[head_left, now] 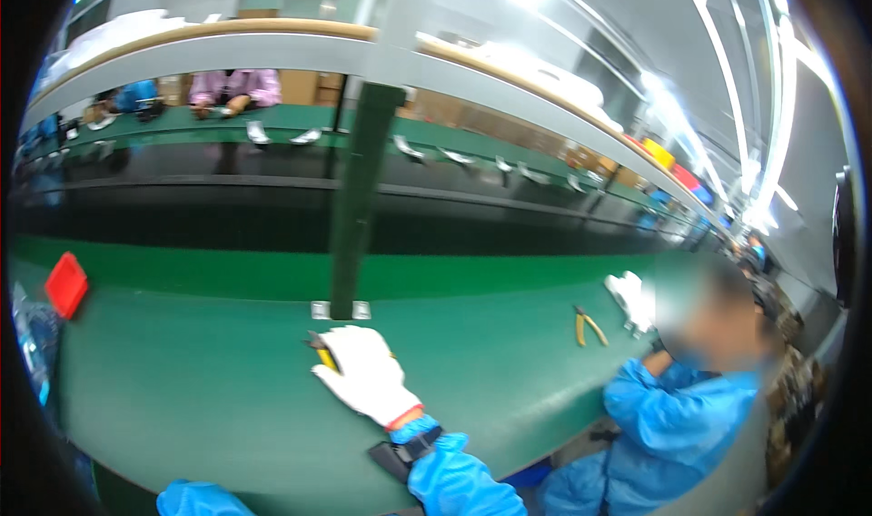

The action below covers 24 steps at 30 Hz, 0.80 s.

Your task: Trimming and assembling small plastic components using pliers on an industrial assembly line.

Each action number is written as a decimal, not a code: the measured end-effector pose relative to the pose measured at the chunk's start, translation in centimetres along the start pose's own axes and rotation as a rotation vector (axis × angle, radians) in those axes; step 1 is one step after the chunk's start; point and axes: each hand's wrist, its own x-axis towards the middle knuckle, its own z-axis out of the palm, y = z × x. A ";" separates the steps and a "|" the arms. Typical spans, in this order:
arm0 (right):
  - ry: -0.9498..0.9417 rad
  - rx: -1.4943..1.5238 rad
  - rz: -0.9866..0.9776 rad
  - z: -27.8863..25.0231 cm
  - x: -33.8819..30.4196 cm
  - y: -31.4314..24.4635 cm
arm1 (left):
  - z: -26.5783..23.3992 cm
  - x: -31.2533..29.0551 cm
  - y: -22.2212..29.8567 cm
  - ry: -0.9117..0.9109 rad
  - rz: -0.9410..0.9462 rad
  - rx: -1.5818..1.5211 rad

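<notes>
My right hand (363,371), in a white knit glove with a red cuff edge, lies over a pair of pliers (324,356) on the green table. The dark jaws and part of a yellow handle stick out at the glove's left side, beside the thumb; the glove hides the rest. A blue sleeve with a dark band (420,452) covers that forearm. Of my left arm only a bit of blue sleeve (204,500) shows at the lower edge; the left hand is out of view.
A green post (361,198) rises from the green table (182,380) just beyond my right hand. A red tray (66,285) sits at far left. To the right are yellow-handled pliers (589,326), white gloves (631,302) and a seated person in blue (672,425). Behind runs a dark conveyor (218,216).
</notes>
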 end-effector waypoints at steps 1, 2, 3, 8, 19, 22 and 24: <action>-0.022 0.002 0.017 0.0 0.1 -0.1 | 0.6 -0.2 -0.3 0.039 -0.022 0.042; -0.022 0.018 0.002 0.1 0.1 -0.3 | 1.1 -0.3 -0.7 0.031 0.014 0.065; -0.022 0.026 0.007 -0.1 0.1 -0.3 | 1.5 -0.4 -1.1 0.012 0.052 0.083; -0.013 -0.005 -0.001 -0.1 0.0 -0.4 | 1.8 -0.2 -2.4 -0.010 -0.033 0.166; -0.107 -0.143 0.149 -0.5 -0.3 -0.8 | 0.5 -0.4 -3.3 -0.094 0.078 0.081; -0.105 -0.156 0.116 -0.9 -0.2 -1.1 | 0.4 -0.7 -3.5 -0.094 0.051 0.054; -0.223 -0.185 0.160 -1.2 -0.2 -1.5 | 0.3 -0.6 -3.3 -0.092 0.033 0.053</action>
